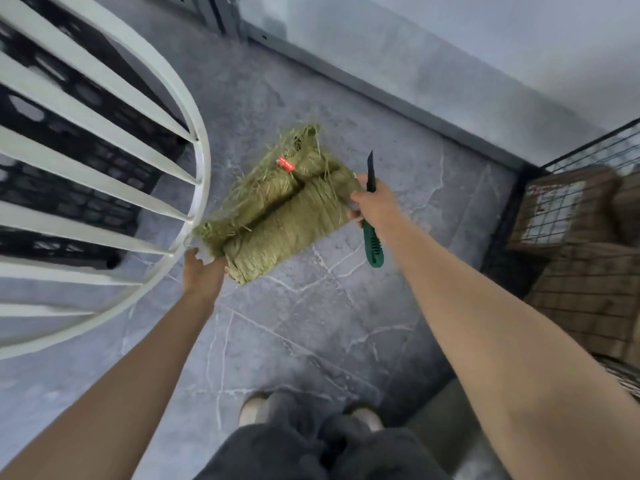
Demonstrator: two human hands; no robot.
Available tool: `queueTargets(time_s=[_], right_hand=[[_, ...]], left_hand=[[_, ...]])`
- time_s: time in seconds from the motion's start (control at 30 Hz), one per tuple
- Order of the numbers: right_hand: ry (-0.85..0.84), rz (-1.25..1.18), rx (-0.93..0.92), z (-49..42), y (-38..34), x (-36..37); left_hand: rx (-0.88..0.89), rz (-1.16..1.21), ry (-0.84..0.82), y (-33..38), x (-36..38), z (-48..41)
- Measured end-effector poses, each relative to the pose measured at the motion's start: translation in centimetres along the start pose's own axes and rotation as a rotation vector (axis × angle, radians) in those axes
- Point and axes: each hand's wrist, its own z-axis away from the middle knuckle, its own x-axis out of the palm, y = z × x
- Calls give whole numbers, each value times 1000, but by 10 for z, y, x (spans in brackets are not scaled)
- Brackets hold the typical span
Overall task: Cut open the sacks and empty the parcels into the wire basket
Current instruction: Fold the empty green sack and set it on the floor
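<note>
A folded green woven sack (pixel 280 209) with frayed straw-like edges and a small red tag hangs above the grey floor between my hands. My left hand (pixel 202 271) grips its near left corner. My right hand (pixel 372 202) pinches the sack's right edge and also holds a green-handled knife (pixel 372 237), blade pointing up and away. The black wire basket (pixel 540 188) stands at the right, with brown parcels (pixel 588 271) inside it.
A white round railing with slats (pixel 194 140) curves along the left, over black plastic crates (pixel 86 188). A grey skirting and wall (pixel 415 98) run behind the sack. My feet and dark trousers (pixel 311 441) are at the bottom.
</note>
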Motion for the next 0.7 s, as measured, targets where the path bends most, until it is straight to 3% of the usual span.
queueTargets(time_s=[0.17, 0.7], right_hand=[[-34, -44, 37, 69, -27, -24], [47, 91, -7, 358, -147, -159]], left_hand=[[147, -375, 25, 44, -23, 78], [450, -566, -230, 166, -127, 372]])
